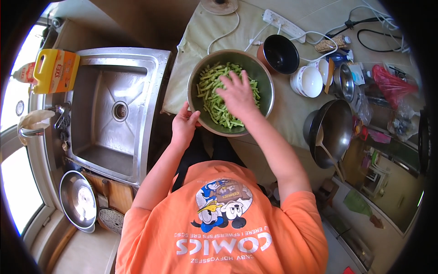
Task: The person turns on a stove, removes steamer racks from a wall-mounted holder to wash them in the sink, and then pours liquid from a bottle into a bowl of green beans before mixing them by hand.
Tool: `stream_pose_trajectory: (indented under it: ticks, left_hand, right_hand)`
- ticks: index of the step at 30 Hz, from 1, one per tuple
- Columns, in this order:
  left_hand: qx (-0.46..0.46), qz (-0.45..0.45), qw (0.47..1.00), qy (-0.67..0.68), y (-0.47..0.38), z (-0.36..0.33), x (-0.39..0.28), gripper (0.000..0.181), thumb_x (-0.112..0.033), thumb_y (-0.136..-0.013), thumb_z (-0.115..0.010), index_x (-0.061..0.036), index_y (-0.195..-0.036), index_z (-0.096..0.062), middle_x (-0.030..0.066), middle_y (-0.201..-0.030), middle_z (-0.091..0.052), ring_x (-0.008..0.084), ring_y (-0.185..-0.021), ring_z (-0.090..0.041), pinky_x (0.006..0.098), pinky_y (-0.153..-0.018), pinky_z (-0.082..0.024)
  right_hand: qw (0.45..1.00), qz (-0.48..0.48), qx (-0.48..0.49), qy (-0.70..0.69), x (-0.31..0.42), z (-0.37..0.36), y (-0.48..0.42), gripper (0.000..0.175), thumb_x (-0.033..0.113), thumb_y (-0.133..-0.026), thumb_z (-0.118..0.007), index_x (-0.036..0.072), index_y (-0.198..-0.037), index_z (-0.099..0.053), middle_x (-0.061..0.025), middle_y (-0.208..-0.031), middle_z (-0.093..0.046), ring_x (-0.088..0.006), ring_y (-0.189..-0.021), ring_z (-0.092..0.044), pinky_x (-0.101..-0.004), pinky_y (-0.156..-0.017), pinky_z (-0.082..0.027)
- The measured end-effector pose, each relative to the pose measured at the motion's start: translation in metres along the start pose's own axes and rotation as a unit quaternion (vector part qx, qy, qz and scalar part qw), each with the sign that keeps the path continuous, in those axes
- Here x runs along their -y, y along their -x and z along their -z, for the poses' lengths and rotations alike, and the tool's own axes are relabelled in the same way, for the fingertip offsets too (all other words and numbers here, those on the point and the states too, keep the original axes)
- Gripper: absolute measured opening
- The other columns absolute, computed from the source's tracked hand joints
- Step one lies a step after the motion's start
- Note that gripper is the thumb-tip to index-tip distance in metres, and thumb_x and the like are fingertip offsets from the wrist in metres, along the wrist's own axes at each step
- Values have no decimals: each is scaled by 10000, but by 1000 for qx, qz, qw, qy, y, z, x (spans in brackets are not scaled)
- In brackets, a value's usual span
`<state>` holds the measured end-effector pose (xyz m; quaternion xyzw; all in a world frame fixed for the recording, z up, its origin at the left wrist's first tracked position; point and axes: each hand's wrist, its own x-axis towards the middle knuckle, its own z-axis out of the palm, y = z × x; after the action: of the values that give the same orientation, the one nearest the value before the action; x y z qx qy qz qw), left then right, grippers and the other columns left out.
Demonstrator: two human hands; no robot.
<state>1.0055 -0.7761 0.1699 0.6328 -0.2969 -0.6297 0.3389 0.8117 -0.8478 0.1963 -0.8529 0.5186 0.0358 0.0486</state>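
Observation:
A round stainless steel bowl (264,70) stands near the front edge of the covered table, with cut green bean pieces (215,99) heaped inside. My left hand (184,125) grips the bowl's rim at its lower left, thumb on top and fingers partly hidden below. Over the beans is my right hand (237,96), fingers spread; whether the fingertips touch the beans is hard to tell, and I see nothing held in it.
Left of the table is a steel sink (143,144), with a yellow detergent jug (58,72) behind it. A dark pot (280,54), white bowls (310,82), a power strip (284,25) and cables lie beyond and right of the bowl. A wok (337,137) holds a ladle farther right.

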Motion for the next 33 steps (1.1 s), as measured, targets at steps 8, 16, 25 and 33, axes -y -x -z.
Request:
stream_pose_trajectory:
  ticks: [8, 16, 25, 33]
  left_hand:
    - [16, 16, 1000, 18, 6, -2, -14, 543, -66, -899, -605, -13, -1392, -384, 19, -793, -592, 86, -661, -564, 230, -608, -487]
    - [13, 19, 1000, -3, 5, 1, -15, 536, -65, -899, -606, -5, -1386, -390, 15, -791, -591, 84, -658, -569, 230, -610, -494]
    - [23, 9, 1000, -14, -1, 2, -8, 512, -78, -897, -612, 5, -1365, -422, 1, -761, -581, 76, -626, -560, 217, -594, -480]
    - [20, 7, 1000, -15, 2, 2, -11, 514, -81, -898, -609, -13, -1372, -422, 1, -760, -581, 78, -616, -557, 218, -588, -479]
  right_hand:
    - [973, -49, -90, -205, -71, 12, 49, 291, 170, -729, -722, 199, -1018, -706, -38, -1257, -562, -279, -1124, -539, -381, -970, -423]
    - [526, -479, 17, -703, -36, 10, 74, 800, 256, -886, -605, 43, -1472, -104, -220, -1508, -166, -429, -1295, -331, -621, -915, -391]
    - [293, -365, -14, -884, -23, -30, 41, 628, 472, -910, -535, 144, -1398, -315, -125, -1403, -364, -432, -1243, -404, -675, -937, -355]
    - [307, -378, -48, -872, -13, 31, 58, 860, 541, -892, -523, 79, -1486, -108, -143, -1548, -86, -463, -1383, -103, -679, -1031, -171]
